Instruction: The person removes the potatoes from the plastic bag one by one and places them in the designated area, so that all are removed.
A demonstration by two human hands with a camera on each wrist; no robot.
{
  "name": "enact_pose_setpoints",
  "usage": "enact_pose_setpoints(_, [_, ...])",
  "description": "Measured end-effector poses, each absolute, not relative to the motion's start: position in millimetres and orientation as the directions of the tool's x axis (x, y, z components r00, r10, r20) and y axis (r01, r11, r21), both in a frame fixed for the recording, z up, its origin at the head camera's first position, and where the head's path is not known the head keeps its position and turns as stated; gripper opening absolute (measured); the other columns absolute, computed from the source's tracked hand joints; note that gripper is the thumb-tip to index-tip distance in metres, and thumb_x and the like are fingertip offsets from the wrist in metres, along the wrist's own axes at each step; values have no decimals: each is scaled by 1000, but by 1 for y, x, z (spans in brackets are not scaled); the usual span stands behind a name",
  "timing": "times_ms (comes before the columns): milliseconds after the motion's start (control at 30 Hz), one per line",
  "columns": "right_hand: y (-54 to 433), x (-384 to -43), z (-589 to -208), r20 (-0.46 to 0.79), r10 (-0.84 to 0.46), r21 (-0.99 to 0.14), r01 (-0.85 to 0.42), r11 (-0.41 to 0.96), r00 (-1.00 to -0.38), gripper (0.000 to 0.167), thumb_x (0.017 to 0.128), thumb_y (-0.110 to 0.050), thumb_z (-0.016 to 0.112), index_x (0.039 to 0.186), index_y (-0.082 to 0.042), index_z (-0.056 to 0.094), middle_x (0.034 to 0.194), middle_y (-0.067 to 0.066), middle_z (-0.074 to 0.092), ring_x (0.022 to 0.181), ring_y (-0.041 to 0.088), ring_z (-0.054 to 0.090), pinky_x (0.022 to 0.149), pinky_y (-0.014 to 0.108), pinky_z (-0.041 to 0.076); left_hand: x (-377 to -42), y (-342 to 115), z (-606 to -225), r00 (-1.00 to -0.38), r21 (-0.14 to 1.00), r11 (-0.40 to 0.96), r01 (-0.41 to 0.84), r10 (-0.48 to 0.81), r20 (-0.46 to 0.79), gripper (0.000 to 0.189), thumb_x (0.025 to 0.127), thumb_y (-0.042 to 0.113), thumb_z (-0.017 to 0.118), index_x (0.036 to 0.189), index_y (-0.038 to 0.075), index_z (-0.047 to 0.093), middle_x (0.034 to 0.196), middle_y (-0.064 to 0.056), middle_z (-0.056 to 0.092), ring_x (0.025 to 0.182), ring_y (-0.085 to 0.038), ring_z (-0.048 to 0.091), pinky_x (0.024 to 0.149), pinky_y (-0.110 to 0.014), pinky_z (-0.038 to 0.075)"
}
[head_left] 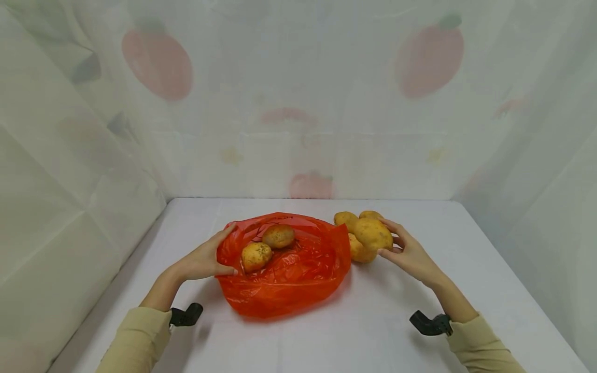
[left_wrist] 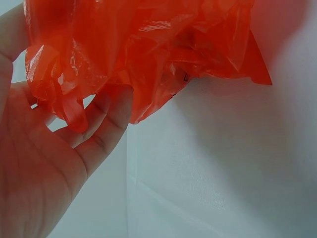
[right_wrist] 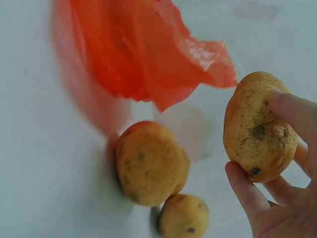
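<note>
An open red plastic bag (head_left: pixel 280 298) lies spread on the table with its mouth facing up. Two potatoes are inside it, a speckled one (head_left: pixel 256 257) at the left and a browner one (head_left: pixel 278 236) behind. My left hand (head_left: pixel 198 263) grips the left side of the bag's rim, thumb at the front; the left wrist view shows fingers behind the red film (left_wrist: pixel 158 44). With thumb and fingers, my right hand (head_left: pixel 412 259) holds a large potato (right_wrist: pixel 257 129) raised just beyond the bag's right edge.
More potatoes rest on the table right of the bag, including a big one (right_wrist: pixel 148 163) and a smaller one (right_wrist: pixel 184 216). The white table (head_left: pixel 317 347) is walled by pale printed curtains (head_left: pixel 298 77) at the back and both sides.
</note>
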State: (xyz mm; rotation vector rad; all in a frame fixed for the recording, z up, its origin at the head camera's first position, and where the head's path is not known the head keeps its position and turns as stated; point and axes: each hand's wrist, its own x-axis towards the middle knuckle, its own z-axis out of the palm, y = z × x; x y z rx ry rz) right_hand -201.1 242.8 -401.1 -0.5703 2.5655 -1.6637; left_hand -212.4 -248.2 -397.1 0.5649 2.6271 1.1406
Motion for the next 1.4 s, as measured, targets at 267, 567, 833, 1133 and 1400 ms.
enact_pose_setpoints(267, [254, -207, -414, 127, -258, -876, -230, 423, -958, 73, 83, -28, 69, 144, -22, 28, 143, 16, 30, 116, 38, 47, 82, 19, 48, -212, -247, -396, -901, 730, 630, 265, 432, -45, 111, 67, 33, 81, 150, 20, 7, 153, -9, 12, 136, -34, 21, 98, -52, 39])
enact_pose_setpoints(567, [266, -210, -426, 68, -204, -847, -165, 505, -976, 74, 85, -33, 65, 145, -20, 25, 144, 23, 28, 119, 44, 42, 89, 49, 46, -211, -247, -395, -904, 733, 631, 255, 424, -50, 112, 67, 33, 82, 149, 21, 8, 153, -10, 12, 136, -35, 20, 99, -53, 38])
enact_pose_setpoints(833, [275, -214, -439, 21, -168, -833, -110, 543, -986, 76, 85, -36, 65, 145, -17, 24, 143, 25, 27, 119, 44, 40, 91, 53, 44, -212, -246, -395, -905, 730, 636, 252, 423, -56, 111, 67, 33, 81, 149, 21, 7, 153, -10, 12, 136, -36, 21, 98, -53, 38])
enact_pose_setpoints(1133, [280, -217, -445, 2, -145, -823, -85, 562, -989, 77, 85, -35, 65, 145, -14, 23, 142, 27, 28, 119, 46, 40, 91, 55, 42, -212, -246, -394, -903, 724, 640, 257, 426, -56, 110, 68, 33, 81, 150, 21, 7, 152, -15, 13, 134, -39, 24, 97, -53, 40])
enact_pose_setpoints(1400, [282, -216, -447, -10, -139, -814, -73, 576, -990, 77, 85, -34, 65, 145, -12, 22, 141, 29, 28, 119, 47, 40, 89, 54, 44, -211, -246, -393, -908, 726, 643, 244, 415, -63, 111, 67, 32, 82, 149, 23, 7, 152, -12, 13, 135, -36, 25, 98, -52, 39])
